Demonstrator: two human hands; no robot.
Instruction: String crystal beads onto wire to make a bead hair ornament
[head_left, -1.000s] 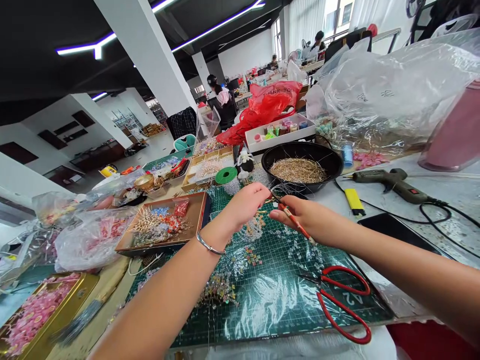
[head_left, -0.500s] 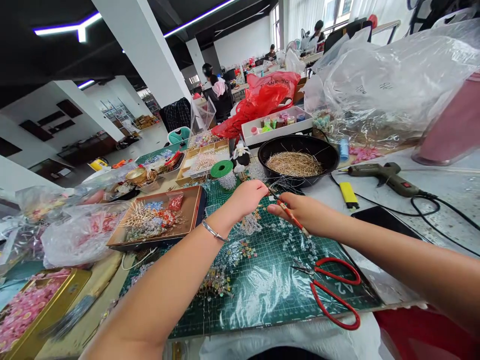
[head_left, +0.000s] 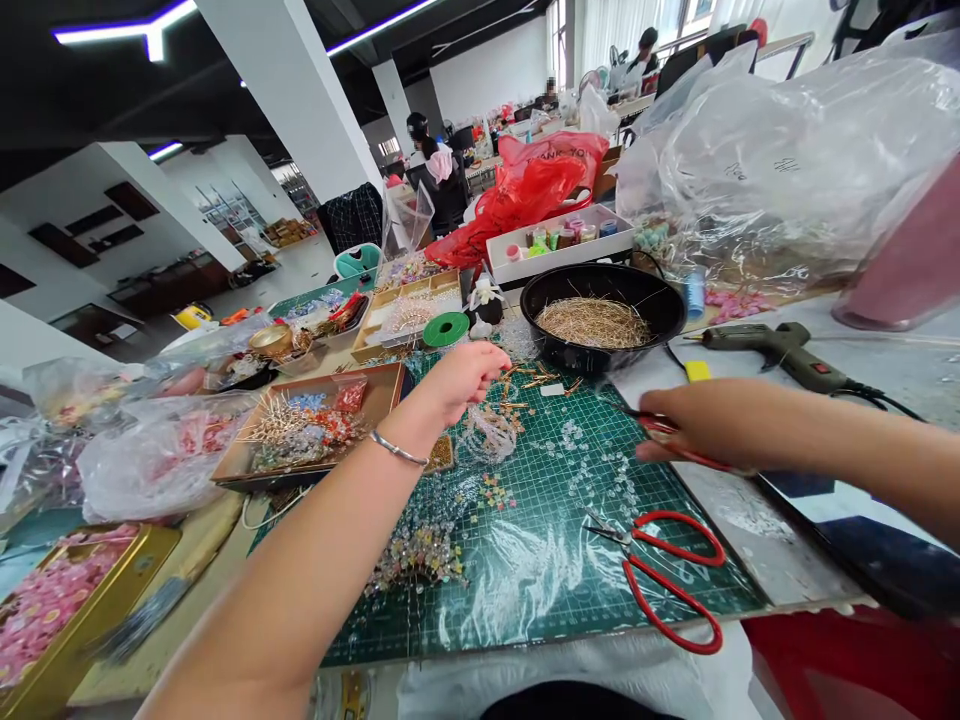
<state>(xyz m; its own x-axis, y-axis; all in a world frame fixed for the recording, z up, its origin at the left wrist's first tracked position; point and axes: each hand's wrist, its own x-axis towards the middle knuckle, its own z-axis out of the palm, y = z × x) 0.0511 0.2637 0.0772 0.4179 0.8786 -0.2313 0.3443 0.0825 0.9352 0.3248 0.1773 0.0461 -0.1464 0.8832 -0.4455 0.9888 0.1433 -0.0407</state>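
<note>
My left hand [head_left: 471, 382], with a silver bangle on the wrist, is closed with its fingertips pinched above the green cutting mat [head_left: 540, 560]. What it pinches, if anything, is too small to make out. My right hand [head_left: 686, 425], smeared by motion, is wrapped round red-handled pliers [head_left: 660, 428] over the mat's right edge. Below the hands lie scattered clear beads [head_left: 574, 440] and a bundle of clear strands [head_left: 491, 438]. Red-handled scissors [head_left: 660, 575] lie with their blades pointing left. Beaded sprigs [head_left: 424, 550] are beside my left forearm.
A black bowl [head_left: 529, 325] of gold wire pieces and a green spool [head_left: 446, 328] stand behind the hands. To the right are a glue gun [head_left: 795, 355], its cord and a yellow lighter [head_left: 697, 371]. A tray [head_left: 390, 385] of beaded stems is at left. Other people sit far back.
My hands have moved apart: the right hand has swung right with the pliers, and the left has drawn slightly left. Gold pieces and a white tag on the mat have come into sight.
</note>
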